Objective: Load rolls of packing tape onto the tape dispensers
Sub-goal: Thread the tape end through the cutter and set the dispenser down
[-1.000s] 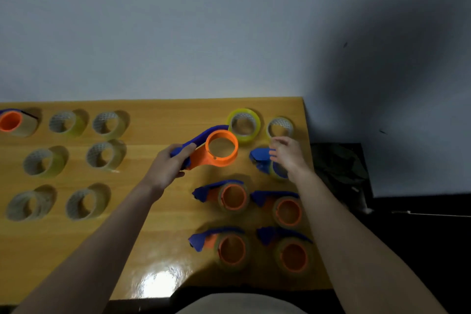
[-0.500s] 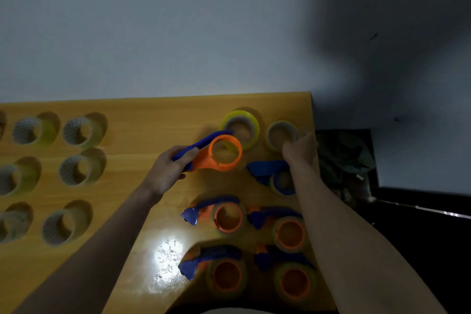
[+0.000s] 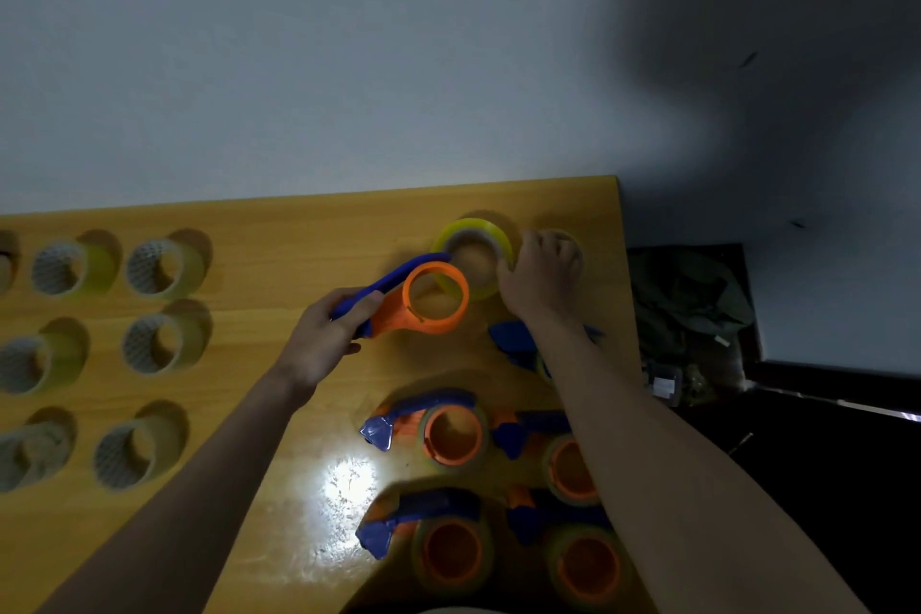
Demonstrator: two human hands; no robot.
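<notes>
My left hand [image 3: 326, 337] grips the blue handle of an empty orange-and-blue tape dispenser [image 3: 434, 298], held just above the wooden table [image 3: 309, 234]. My right hand [image 3: 540, 277] lies over a tape roll [image 3: 573, 239] at the table's far right, fingers curled down on it; most of that roll is hidden. A yellow-green tape roll [image 3: 473, 234] stands between the dispenser's ring and my right hand. A blue dispenser [image 3: 518, 339] lies under my right wrist. Several dispensers with rolls on them lie nearer me, one being this loaded dispenser [image 3: 448, 434].
Several loose tape rolls [image 3: 164, 267] stand in rows on the left half of the table. The table's right edge runs just beyond my right arm, with a dark bag [image 3: 692, 304] on the floor past it. A pale wall rises behind the table.
My right hand has moved away from the blue dispenser, further back and right, onto the far right tape roll. The left hand still holds the empty dispenser. The view has shifted right.
</notes>
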